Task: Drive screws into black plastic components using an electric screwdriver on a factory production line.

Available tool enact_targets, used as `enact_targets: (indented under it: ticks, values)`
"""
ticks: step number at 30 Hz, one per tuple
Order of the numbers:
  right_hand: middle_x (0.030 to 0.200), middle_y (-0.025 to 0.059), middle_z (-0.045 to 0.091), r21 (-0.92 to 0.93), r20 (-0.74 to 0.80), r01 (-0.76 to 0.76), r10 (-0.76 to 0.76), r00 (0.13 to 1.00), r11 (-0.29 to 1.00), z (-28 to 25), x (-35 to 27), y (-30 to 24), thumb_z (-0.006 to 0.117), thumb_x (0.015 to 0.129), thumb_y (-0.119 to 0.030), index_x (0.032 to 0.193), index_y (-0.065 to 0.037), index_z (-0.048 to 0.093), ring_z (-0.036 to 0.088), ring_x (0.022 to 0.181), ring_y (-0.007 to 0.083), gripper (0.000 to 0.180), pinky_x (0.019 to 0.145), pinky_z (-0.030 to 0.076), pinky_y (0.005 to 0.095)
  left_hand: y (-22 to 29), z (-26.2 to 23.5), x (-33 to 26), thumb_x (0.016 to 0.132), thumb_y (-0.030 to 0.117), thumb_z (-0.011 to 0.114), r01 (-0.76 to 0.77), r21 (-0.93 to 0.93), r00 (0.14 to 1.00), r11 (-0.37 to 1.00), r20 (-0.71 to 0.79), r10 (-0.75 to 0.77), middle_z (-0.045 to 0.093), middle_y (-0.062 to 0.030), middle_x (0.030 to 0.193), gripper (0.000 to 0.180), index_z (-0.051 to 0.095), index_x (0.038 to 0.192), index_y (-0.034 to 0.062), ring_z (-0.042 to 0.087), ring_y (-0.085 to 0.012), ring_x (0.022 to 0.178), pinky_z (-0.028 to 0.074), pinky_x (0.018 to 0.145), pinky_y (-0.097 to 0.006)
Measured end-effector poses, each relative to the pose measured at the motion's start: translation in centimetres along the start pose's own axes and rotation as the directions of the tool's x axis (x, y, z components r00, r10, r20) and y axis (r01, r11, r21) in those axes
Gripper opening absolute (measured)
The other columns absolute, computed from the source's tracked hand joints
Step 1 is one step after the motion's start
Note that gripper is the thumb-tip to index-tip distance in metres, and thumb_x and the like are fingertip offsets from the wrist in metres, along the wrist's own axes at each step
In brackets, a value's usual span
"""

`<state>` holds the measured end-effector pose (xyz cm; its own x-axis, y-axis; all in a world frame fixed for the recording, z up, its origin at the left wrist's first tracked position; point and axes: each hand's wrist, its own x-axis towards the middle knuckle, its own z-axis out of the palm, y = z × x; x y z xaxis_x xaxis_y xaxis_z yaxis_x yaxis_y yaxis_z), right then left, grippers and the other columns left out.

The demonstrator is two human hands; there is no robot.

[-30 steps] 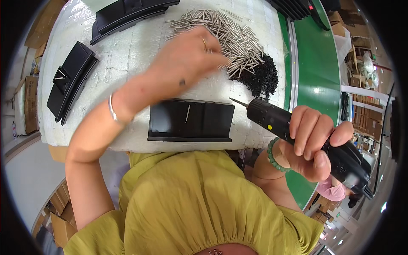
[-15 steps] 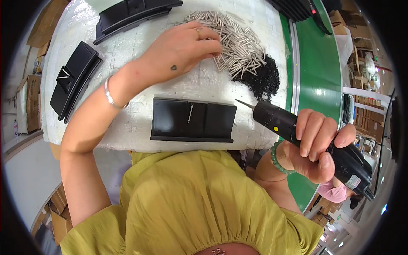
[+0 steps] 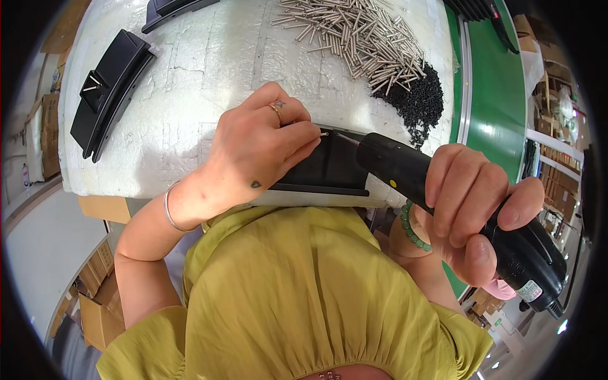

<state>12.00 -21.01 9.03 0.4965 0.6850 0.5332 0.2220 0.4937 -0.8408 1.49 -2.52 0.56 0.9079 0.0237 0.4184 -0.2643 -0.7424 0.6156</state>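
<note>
My left hand (image 3: 266, 142) is closed in a pinch above the black plastic part (image 3: 335, 171) in front of me, covering its left side. The silvery end of a small metal pin (image 3: 325, 133) pokes out from the fingertips. My right hand (image 3: 475, 202) wraps round a black corded electric screwdriver (image 3: 399, 168). Its thin bit points left, over the part's far edge, with the tip close to the pin. Whether the tip touches the pin I cannot tell. The pin seen earlier on the part is hidden behind my left hand.
A heap of metal pins (image 3: 354, 38) lies at the far side of the white-covered table (image 3: 190, 82), beside a pile of tiny black pieces (image 3: 421, 101), likely screws. Another black part (image 3: 111, 95) holding a pin sits left; one more (image 3: 177, 9) lies far. A green surface (image 3: 497, 82) runs along the right.
My left hand has come from the pin heap toward me, over the black part, with a pin in its fingertips. The screwdriver bit has moved left and slightly away, up to those fingertips.
</note>
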Motion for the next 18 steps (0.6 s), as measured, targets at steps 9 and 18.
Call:
enact_targets:
  ticks: [9, 18]
  values:
    - [0.059, -0.0073, 0.049, -0.009, -0.005, -0.019, 0.019, 1.0, 1.0, 0.36, -0.43, 0.23, 0.059, 0.073, -0.011, 0.099, -0.015, 0.043, 0.047, 0.046, 0.0054, 0.031, 0.051, 0.037, 0.0209, 0.03, 0.55, -0.06, 0.068, 0.008, 0.073, 0.006, -0.026, 1.0, 1.0, -0.004, -0.006, 0.057, 0.0015, 0.076, 0.013, 0.064, 0.076, 0.0097, 0.052, -0.0205, 0.074, 0.048, 0.06, -0.031]
    - [0.06, -0.0065, 0.049, -0.039, 0.044, -0.062, 0.064, 0.997, 0.997, 0.27, 0.06, 0.53, 0.06, 0.073, -0.01, 0.1, -0.016, 0.042, 0.047, 0.047, 0.0073, 0.032, 0.052, 0.038, 0.0231, 0.19, 0.69, 0.03, 0.063, 0.001, 0.074, 0.025, -0.045, 1.0, 0.999, -0.002, -0.025, 0.06, -0.0026, 0.074, 0.017, 0.066, 0.076, 0.0067, 0.055, -0.0208, 0.072, 0.048, 0.06, -0.03]
